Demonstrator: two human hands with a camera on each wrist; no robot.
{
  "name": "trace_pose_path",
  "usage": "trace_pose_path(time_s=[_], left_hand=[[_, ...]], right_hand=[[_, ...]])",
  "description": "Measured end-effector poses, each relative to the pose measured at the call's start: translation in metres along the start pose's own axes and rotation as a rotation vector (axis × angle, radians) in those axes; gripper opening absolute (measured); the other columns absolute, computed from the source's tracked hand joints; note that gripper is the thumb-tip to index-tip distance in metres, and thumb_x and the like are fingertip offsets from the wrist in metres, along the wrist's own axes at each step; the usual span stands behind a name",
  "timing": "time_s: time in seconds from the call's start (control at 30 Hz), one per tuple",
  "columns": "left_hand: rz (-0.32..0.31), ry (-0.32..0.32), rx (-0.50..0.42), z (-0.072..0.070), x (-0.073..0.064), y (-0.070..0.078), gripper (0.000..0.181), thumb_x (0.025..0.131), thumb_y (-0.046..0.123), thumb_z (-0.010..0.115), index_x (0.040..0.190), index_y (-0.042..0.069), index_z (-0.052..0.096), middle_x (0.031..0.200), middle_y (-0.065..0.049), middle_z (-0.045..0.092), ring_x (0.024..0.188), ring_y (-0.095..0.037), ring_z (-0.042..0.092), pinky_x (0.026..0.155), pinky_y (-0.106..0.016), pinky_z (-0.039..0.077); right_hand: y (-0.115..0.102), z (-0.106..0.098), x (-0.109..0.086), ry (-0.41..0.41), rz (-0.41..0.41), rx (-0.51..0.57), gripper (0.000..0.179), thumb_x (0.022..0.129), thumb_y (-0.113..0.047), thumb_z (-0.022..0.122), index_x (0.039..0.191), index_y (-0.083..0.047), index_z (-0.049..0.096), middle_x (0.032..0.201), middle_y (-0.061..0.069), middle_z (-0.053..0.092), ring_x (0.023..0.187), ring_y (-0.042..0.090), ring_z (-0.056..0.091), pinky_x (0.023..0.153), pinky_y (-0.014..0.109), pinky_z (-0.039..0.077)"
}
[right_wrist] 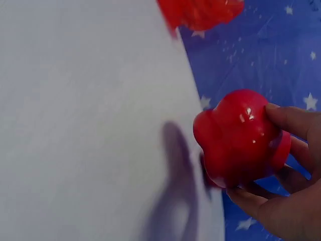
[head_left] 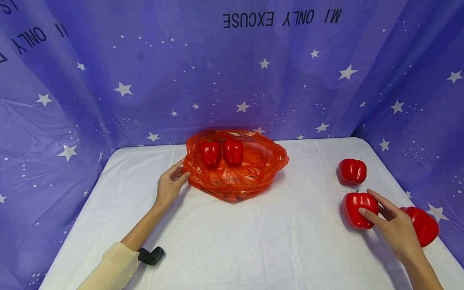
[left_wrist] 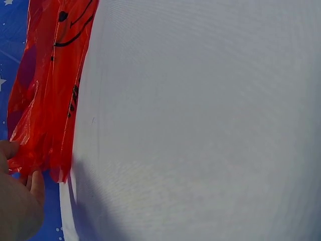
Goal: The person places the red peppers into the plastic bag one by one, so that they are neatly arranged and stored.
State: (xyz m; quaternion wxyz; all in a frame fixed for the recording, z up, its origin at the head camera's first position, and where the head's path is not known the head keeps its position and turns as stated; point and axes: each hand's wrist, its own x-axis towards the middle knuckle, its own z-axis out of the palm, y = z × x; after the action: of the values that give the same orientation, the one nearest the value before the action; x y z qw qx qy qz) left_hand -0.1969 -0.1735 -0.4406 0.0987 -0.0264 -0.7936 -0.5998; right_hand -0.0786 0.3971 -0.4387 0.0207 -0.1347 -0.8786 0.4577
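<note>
A red plastic bag lies spread at the back middle of the table, its mouth facing up. Inside it are two red bell peppers, the left pepper and the right pepper. My left hand pinches the bag's left rim; the left wrist view shows thumb and fingers on the red plastic. Over at the right, my right hand grips a red bell pepper with a green stem, thumb on one side and fingers on the other. The right wrist view shows this pepper's lobed end.
Behind the held pepper, another red pepper sits on the white tablecloth. One more pepper is partly hidden by my right hand at the table's right edge. Purple star-printed curtains enclose the back and sides.
</note>
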Motion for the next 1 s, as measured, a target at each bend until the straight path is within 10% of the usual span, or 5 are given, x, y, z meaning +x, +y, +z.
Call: trace_pose_path(time_s=[0.23,0.47,0.8,1.0], left_hand=[[-0.002,0.012,-0.006,0.001,0.009,-0.027,0.049,0.094,0.005,0.070,0.141,0.009,0.058,0.122,-0.023,0.065,0.114,-0.032,0.062,0.089,-0.012,0.049],[0.017,0.004,-0.009,0.001,0.007,-0.019,0.049,0.093,0.002,0.069,0.141,0.005,0.057,0.121,-0.026,0.065,0.113,-0.036,0.062,0.088,-0.011,0.049],[-0.013,-0.017,0.025,0.001,-0.002,0.012,0.048,0.094,-0.003,0.066,0.140,-0.004,0.054,0.122,-0.030,0.062,0.114,-0.041,0.060,0.090,-0.015,0.050],[-0.001,-0.018,0.008,0.001,-0.002,0.012,0.048,0.093,-0.002,0.067,0.140,-0.002,0.055,0.121,-0.030,0.063,0.113,-0.041,0.060,0.088,-0.013,0.050]], right_hand=[[-0.039,0.010,0.004,-0.035,-0.170,0.059,0.064,0.097,-0.022,0.069,0.154,-0.026,0.041,0.156,0.011,0.037,0.137,0.045,0.037,0.075,0.008,0.050],[-0.085,0.029,0.014,-0.085,-0.353,0.110,0.062,0.094,-0.011,0.071,0.151,-0.017,0.048,0.134,-0.007,0.053,0.113,0.004,0.050,0.075,0.016,0.055],[-0.149,0.070,0.033,-0.212,-0.450,0.206,0.059,0.093,-0.012,0.072,0.148,-0.010,0.050,0.146,0.019,0.048,0.128,0.043,0.048,0.079,0.021,0.056],[-0.179,0.098,0.048,-0.273,-0.485,0.240,0.059,0.093,-0.016,0.073,0.147,-0.012,0.052,0.147,0.012,0.050,0.131,0.039,0.047,0.084,0.028,0.056]])
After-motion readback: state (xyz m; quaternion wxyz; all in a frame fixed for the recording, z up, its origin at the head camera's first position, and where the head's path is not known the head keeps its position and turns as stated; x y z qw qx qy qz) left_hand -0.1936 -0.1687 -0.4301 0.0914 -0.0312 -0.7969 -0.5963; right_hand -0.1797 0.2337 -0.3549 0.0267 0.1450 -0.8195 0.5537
